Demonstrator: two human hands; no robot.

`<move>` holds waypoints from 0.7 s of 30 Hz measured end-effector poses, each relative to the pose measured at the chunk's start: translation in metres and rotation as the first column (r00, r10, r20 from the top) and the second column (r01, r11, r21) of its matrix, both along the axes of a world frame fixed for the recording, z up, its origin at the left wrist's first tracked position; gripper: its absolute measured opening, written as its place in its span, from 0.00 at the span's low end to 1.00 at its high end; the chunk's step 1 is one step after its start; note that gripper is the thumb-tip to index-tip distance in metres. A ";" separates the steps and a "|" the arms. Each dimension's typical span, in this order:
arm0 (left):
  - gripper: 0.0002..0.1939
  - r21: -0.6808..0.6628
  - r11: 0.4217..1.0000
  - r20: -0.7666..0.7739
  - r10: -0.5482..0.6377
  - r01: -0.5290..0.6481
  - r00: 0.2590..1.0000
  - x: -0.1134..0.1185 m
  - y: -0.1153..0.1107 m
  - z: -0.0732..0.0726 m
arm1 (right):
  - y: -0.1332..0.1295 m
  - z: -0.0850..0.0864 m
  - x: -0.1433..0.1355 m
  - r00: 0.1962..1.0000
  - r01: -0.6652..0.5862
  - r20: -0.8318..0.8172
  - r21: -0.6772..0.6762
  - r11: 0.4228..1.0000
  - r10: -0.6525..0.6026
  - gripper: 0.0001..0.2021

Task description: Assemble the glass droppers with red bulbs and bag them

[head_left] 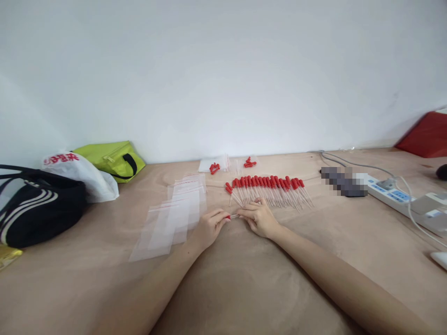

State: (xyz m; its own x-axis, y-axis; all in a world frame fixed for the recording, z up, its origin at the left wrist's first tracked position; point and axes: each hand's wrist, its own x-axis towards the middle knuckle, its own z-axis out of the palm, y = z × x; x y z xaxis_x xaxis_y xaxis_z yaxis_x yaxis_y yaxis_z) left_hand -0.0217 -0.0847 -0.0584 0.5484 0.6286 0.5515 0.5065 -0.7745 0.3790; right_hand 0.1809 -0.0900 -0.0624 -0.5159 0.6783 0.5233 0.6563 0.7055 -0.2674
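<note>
My left hand point(211, 225) is closed in a pinch on the red rubber bulb point(228, 217) of a dropper. The fingers of my right hand point(260, 217) are closed on its thin clear tube point(234, 216), so the dropper lies level between both hands. Just beyond my right hand is a row of droppers point(268, 182), red bulbs toward the wall and clear tubes toward me. Overlapping clear zip bags point(164, 228) lie to the left of my left hand.
Loose red bulbs point(214, 168), more bulbs point(249, 163) and several clear tubes point(236, 166) lie near the wall. At left are a black bag point(45, 209), a white plastic bag point(80, 174) and a green bag point(108, 158). A power strip point(391, 190) with cables is at right.
</note>
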 end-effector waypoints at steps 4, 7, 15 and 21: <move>0.09 0.016 0.999 -0.093 -0.028 0.029 0.995 -0.002 -0.001 0.001 | 0.003 0.002 0.001 0.998 -0.022 0.065 0.005 1.000 0.022 0.10; 0.10 0.037 0.999 -0.147 -0.021 0.027 0.989 -0.002 -0.001 0.001 | 0.003 0.002 0.000 0.994 -0.009 0.106 0.025 1.000 0.007 0.09; 0.11 0.100 0.995 -0.247 0.030 -0.005 0.969 -0.002 -0.002 0.004 | -0.006 0.001 -0.007 0.984 0.086 0.152 0.073 0.994 -0.096 0.10; 0.12 0.112 0.993 -0.263 0.001 0.030 0.965 -0.001 -0.005 0.005 | -0.007 -0.001 -0.009 0.989 0.038 0.141 0.070 0.997 -0.047 0.10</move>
